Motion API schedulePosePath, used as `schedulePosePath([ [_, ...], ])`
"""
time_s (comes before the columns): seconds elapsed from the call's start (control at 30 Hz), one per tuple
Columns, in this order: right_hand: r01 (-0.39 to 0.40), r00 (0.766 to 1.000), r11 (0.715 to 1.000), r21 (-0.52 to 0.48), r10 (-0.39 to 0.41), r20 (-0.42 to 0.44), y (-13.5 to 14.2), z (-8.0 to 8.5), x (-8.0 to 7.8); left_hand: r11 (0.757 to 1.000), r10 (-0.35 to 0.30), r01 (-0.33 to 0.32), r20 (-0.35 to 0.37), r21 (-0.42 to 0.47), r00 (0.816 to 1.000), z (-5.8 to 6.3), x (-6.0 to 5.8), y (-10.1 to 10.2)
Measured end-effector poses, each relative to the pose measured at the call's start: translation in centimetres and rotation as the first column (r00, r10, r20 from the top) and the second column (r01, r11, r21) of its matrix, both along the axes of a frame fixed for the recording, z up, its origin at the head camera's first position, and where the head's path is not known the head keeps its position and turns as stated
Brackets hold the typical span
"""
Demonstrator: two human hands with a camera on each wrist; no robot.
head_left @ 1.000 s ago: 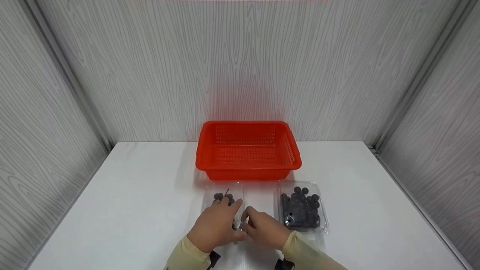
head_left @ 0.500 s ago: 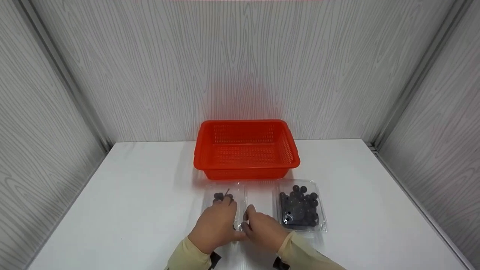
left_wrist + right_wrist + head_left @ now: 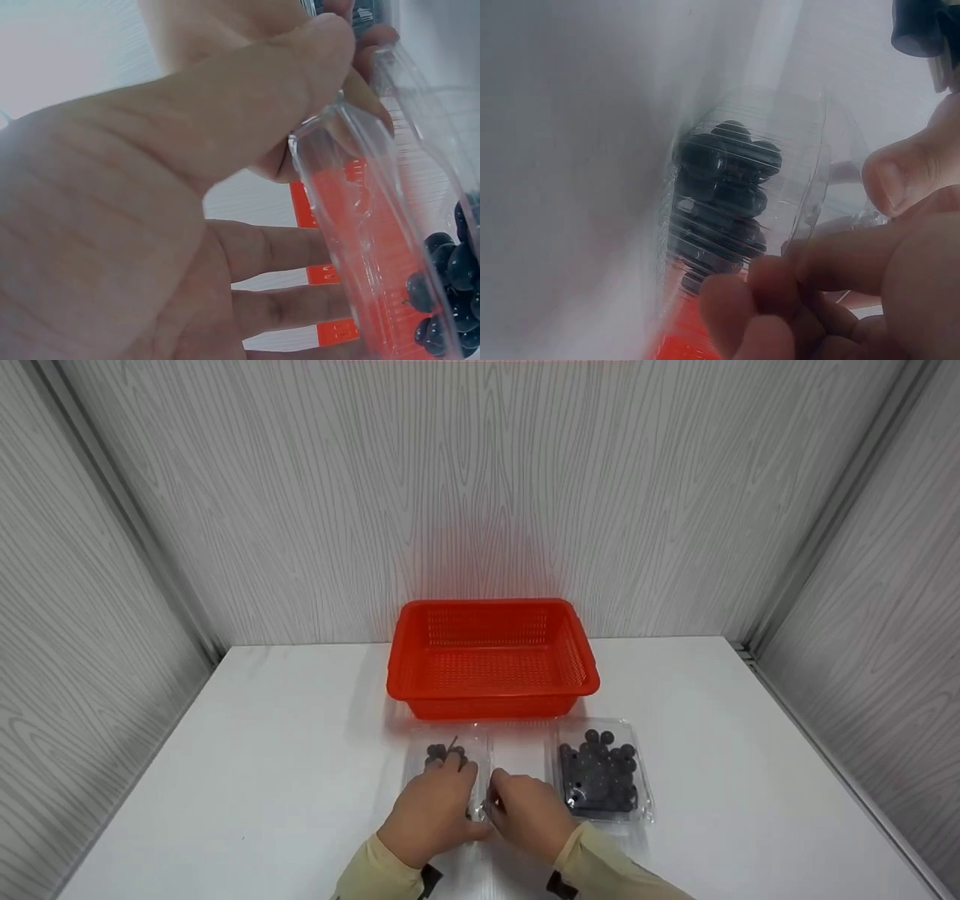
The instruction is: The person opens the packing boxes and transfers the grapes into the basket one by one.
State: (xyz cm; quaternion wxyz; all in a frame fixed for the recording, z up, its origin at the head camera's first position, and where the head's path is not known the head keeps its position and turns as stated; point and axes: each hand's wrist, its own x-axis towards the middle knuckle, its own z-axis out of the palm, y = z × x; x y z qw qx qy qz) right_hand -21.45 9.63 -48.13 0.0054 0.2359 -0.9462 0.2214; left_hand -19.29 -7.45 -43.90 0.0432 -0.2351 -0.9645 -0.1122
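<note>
A clear plastic clamshell box (image 3: 481, 769) of dark grapes (image 3: 437, 751) lies in front of the red basket, partly covered by my hands in the head view. My left hand (image 3: 433, 814) holds this box, its fingers spread over the top and its thumb at the near right corner. Beside it, my right hand (image 3: 531, 814) pinches the box's right edge with thumb and curled fingers. In the left wrist view two clear plastic rims stand a little apart, with grapes (image 3: 450, 285) behind them. The right wrist view shows grapes (image 3: 724, 195) through ribbed clear plastic.
A red perforated basket (image 3: 495, 706) stands behind the boxes, with nothing visible in it. To the right lies a second clear box (image 3: 646, 802) with dark grapes (image 3: 600, 772). Grey wood-grain panels (image 3: 480, 480) enclose the white table (image 3: 300, 720) at the back and sides.
The left thumb and fingers have drawn slightly closer on the box. The right fingers have shifted a little along its right edge. Boxes and basket stay in place; the head view shifts slightly.
</note>
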Motion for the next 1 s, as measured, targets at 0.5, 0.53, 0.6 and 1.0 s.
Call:
schedulePosePath([
  [0.5,-0.031,0.999,0.999,0.016,0.031,0.027,-0.01,-0.34,0.07,0.999,0.045,-0.045,-0.016,-0.008,0.999,-0.21,0.39,0.52],
  [0.53,-0.029,0.999,0.999,0.019,0.028,0.033,0.02,-0.32,0.03,0.998,0.055,-0.055,-0.004,-0.008,0.999,-0.22,0.33,0.6],
  [0.6,-0.028,0.999,0.999,0.02,0.027,0.041,0.06,-0.27,-0.03,0.998,0.068,-0.067,0.014,-0.009,0.998,-0.2,0.22,0.72],
  [1.0,-0.027,0.994,0.999,0.019,0.025,0.107,0.09,-0.09,-0.23,0.999,0.042,-0.042,0.024,0.007,0.999,0.09,0.11,0.46],
])
